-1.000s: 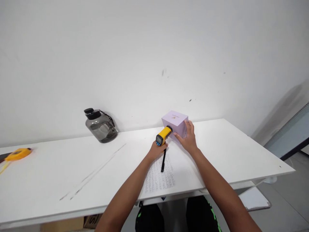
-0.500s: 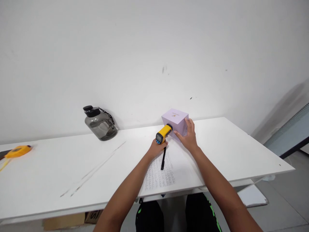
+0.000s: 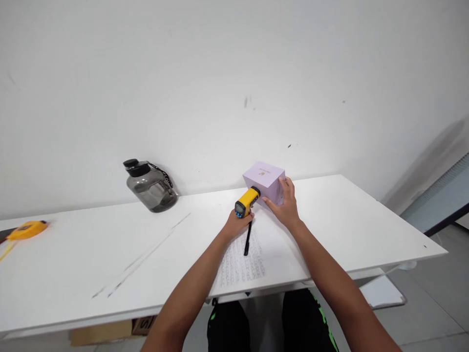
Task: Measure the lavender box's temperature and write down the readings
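My left hand (image 3: 236,225) is wrapped round the grip of a yellow and black infrared thermometer (image 3: 249,198). Its small screen faces me, and its front end points at a lilac box (image 3: 264,174), close to the near side. Whether the two touch, I cannot tell. The box stands on the table with a small gold emblem on top. My right hand (image 3: 287,204) grips the box at its right side, thumb on the near face. A black pen (image 3: 247,242) lies below my left hand on a sheet of handwritten paper (image 3: 242,269).
A grey see-through water jug (image 3: 152,190) with a black cap stands left of the box by the wall. At the far left lies a yellow tape measure (image 3: 29,229). The white table (image 3: 146,274) ends at the right, beside a grey slanted panel (image 3: 439,200).
Hardly anything differs. The view has shifted very slightly, and both hands keep their hold on the thermometer and the box.
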`<state>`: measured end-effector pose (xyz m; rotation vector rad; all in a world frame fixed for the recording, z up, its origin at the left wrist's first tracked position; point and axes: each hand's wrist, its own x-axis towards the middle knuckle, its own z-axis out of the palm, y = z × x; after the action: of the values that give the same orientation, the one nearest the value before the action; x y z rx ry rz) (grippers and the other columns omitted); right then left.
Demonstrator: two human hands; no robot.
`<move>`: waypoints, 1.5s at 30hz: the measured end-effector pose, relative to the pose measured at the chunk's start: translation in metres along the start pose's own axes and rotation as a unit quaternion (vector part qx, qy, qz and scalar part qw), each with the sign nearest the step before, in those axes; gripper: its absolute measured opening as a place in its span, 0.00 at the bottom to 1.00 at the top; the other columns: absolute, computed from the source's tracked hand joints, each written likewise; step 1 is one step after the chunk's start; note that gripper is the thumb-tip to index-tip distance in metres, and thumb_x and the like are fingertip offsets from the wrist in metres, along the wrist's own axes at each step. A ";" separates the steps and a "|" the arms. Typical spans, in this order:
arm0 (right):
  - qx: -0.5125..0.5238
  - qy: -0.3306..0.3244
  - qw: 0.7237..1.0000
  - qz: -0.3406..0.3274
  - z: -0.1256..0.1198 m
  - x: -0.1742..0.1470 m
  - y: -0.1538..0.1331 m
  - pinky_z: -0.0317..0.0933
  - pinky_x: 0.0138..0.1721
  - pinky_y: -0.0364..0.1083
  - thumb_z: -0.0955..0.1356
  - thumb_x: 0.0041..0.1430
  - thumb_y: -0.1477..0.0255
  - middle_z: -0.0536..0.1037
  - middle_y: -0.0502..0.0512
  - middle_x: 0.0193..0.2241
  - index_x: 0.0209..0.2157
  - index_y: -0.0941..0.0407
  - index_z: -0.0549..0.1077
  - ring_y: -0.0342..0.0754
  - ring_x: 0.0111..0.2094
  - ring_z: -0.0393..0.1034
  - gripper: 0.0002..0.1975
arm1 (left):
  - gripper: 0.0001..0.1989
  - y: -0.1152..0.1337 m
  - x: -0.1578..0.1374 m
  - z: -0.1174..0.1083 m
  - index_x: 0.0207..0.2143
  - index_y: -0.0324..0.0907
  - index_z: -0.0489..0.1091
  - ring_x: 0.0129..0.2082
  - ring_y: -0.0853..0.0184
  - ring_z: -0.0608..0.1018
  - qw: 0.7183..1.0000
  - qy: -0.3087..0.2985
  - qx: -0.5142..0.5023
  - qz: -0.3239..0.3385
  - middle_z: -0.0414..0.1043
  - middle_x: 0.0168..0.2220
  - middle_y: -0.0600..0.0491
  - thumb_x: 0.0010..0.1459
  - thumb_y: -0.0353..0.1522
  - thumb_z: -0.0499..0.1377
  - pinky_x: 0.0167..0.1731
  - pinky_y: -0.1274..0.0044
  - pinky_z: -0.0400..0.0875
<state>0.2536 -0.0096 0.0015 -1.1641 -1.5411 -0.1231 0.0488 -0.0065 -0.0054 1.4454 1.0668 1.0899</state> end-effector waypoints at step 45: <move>-0.095 0.016 0.995 0.002 -0.005 -0.031 0.007 0.47 0.67 0.71 0.62 0.68 0.56 0.54 0.70 0.65 0.65 0.57 0.55 0.68 0.70 0.44 0.31 | 0.26 -0.026 -0.006 0.000 0.45 0.40 0.73 0.40 0.63 0.77 0.992 0.121 0.018 0.021 0.77 0.43 0.47 0.44 0.39 0.72 0.42 0.72 0.72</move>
<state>0.2582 -0.0275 -0.0251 -1.3089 -1.5225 -0.2897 0.0459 -0.0097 -0.0313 1.3937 1.2365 1.3059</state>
